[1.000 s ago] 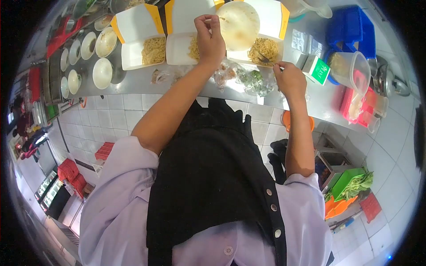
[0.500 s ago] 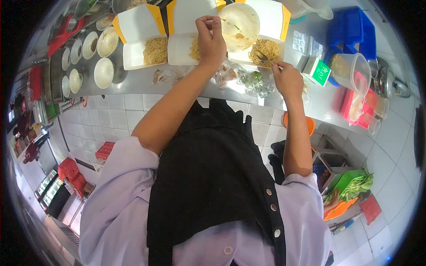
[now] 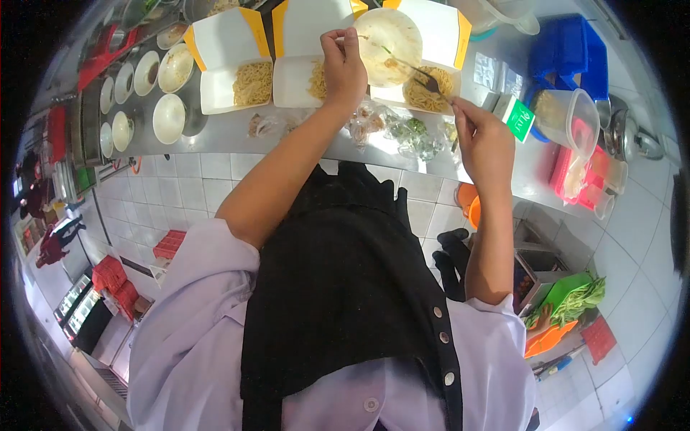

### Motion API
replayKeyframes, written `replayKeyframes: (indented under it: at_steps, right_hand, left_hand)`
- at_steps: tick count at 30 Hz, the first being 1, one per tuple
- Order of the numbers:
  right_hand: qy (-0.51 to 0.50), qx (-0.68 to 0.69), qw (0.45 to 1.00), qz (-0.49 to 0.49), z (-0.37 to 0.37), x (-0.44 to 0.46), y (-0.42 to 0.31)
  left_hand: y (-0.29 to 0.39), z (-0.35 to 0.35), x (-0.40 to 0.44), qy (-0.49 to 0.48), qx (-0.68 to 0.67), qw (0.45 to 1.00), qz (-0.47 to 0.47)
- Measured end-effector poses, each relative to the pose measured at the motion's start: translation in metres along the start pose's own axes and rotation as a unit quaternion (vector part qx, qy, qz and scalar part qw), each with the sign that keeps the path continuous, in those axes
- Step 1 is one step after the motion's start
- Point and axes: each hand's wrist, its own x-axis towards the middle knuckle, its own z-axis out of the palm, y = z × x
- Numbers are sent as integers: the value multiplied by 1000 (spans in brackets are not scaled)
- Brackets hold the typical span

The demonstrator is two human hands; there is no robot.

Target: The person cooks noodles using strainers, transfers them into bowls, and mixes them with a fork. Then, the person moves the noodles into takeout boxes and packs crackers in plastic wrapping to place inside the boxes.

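Observation:
My left hand (image 3: 343, 68) grips the rim of a white bowl (image 3: 399, 36), tilted, its inside smeared with sauce and food scraps. The bowl is held over the edge of a white and yellow takeaway box (image 3: 447, 39) with noodles (image 3: 424, 92) inside. Pinched in my right hand (image 3: 483, 140) is a fork (image 3: 431, 82), its head above those noodles and pointing toward the bowl. Two more takeaway boxes with noodles, a middle one (image 3: 287, 86) partly behind my left hand and a left one (image 3: 215, 90), stand open alongside.
Several small plastic bags (image 3: 417, 136) lie along the counter's front edge. White bowls (image 3: 169, 118) stand at the left. At the right are a green and white box (image 3: 516, 118), a clear tub (image 3: 571, 115), a blue bin (image 3: 571, 54) and a pink basket (image 3: 568, 172).
My right hand has moved slightly right and toward me, and the fork has lifted from the noodles toward the bowl. My left hand and the bowl are nearly where they were.

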Motion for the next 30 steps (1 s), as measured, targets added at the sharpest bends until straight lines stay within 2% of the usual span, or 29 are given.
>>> replayKeyframes:
  at_steps: [1,4,7,10,15,19,22,26,29,30]
  right_hand:
    - [21,-11,999,-34,-4,1,-5]
    - [47,-183,966,-176,16,17,3]
    - [54,-222,949,-216,22,24,-8]
    - [59,-194,955,-216,14,29,-30]
    - [72,-129,950,-277,32,48,-70]
    - [82,-123,928,-341,52,61,-131]
    - [38,-134,919,-370,69,74,-185]
    - [38,-62,897,-435,98,80,-276]
    - [-10,13,896,-445,143,82,-352]
    - [-31,45,893,-446,164,82,-376]
  left_hand:
    - [2,0,0,-3,-4,1000,-17]
    - [8,-2,-3,-23,-29,998,-57]
    - [11,-9,-4,-12,-38,998,-53]
    - [23,-35,-3,-5,-6,996,-91]
    - [31,-97,1,17,-30,997,-72]
    - [38,-174,4,53,-23,991,-124]
    - [41,-243,6,76,-71,986,-130]
    - [57,-354,7,113,-88,977,-155]
    - [53,-454,13,125,-130,971,-159]
    - [48,-486,16,155,-132,967,-153]
